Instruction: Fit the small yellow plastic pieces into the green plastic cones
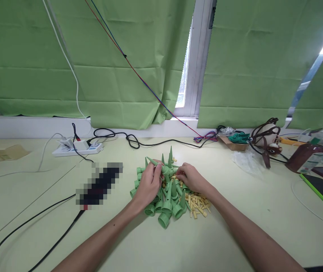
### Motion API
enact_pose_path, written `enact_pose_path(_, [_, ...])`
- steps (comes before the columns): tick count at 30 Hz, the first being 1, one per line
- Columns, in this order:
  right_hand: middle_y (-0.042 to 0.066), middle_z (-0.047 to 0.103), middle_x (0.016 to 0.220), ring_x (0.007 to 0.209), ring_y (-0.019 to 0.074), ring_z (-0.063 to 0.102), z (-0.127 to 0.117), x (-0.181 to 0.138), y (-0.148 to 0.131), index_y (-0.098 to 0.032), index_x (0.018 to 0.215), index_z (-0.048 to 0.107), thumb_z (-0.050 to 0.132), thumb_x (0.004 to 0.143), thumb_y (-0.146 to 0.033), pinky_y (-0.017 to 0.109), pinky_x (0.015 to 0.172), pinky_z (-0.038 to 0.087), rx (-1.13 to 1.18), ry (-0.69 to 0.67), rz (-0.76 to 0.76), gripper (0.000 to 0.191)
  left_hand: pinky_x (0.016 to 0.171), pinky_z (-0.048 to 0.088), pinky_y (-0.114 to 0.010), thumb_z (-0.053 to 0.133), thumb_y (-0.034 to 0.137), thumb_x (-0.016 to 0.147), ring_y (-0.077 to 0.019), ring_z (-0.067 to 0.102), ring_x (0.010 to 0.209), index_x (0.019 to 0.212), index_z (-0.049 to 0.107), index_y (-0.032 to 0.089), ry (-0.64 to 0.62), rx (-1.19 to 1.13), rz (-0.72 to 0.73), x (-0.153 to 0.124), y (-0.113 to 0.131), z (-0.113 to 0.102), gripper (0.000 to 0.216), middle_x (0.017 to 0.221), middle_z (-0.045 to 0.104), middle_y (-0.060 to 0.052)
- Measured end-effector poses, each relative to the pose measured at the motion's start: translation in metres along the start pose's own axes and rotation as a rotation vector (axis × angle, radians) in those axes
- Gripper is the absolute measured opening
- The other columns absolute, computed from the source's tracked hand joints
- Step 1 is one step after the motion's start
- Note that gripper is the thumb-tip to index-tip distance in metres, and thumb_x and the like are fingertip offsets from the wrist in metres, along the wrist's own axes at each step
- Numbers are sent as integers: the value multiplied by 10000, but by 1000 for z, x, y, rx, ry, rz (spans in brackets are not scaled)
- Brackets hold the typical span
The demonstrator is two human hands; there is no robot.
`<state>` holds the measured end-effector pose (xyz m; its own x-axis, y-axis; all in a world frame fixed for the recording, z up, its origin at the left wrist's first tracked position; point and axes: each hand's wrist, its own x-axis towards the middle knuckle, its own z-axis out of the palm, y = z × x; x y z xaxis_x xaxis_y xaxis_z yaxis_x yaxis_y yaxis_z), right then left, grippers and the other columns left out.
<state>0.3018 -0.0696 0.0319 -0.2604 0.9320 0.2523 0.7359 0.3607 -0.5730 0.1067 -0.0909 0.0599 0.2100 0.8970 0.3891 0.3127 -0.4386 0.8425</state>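
My left hand (pixel 149 184) is closed round a green plastic watering spike (pixel 166 170), whose pointed tip sticks out to the upper left. Close to the other end of that spike, my right hand (pixel 190 177) has its fingers pinched together; whatever lies between them is too small or hidden to name. Beneath both hands is a heap of similar green spikes (pixel 167 204), some standing point up, with cup-shaped open ends facing the front. Small yellow plastic pieces (pixel 197 204) are scattered at the heap's right side, partly under my right wrist.
Left of the heap lies a blurred dark object (pixel 100 186) with black cables. A white power strip (pixel 78 149) stands near the wall. At right are a small cardboard box (pixel 233 144), a clear plastic bag (pixel 246 162), a dark red bottle (pixel 305 158) and a green-edged phone (pixel 322 190).
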Motion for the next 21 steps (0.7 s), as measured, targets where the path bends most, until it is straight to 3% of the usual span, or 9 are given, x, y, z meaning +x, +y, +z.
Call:
enact_pose_path(8, [85,564,933,942,218,538,-5,-7,-3,-156,849,642,558,903,-110,314,803,438,-47,46,-82,110,599,425,-265,358,452,1005,-135,514,599,960,525,202,56,47,13,1,0,0,304,689,522,13])
enact_pose_path(13, [67,547,925,887,203,534,-11,-10,-1,-164,866,623,547,921,-126,316,772,446,-66,86,-139,101,558,408,-260,378,441,998,-137,499,562,958,559,190,83,82,48,2,-1,-2,311,649,522,11])
enact_pose_path(21, [46,529,925,799,169,539,-17,-15,-3,-188,894,595,522,934,-131,299,698,458,18,176,-237,100,537,395,-243,430,400,980,-122,482,577,979,590,183,105,133,55,4,-2,-1,269,765,571,-18])
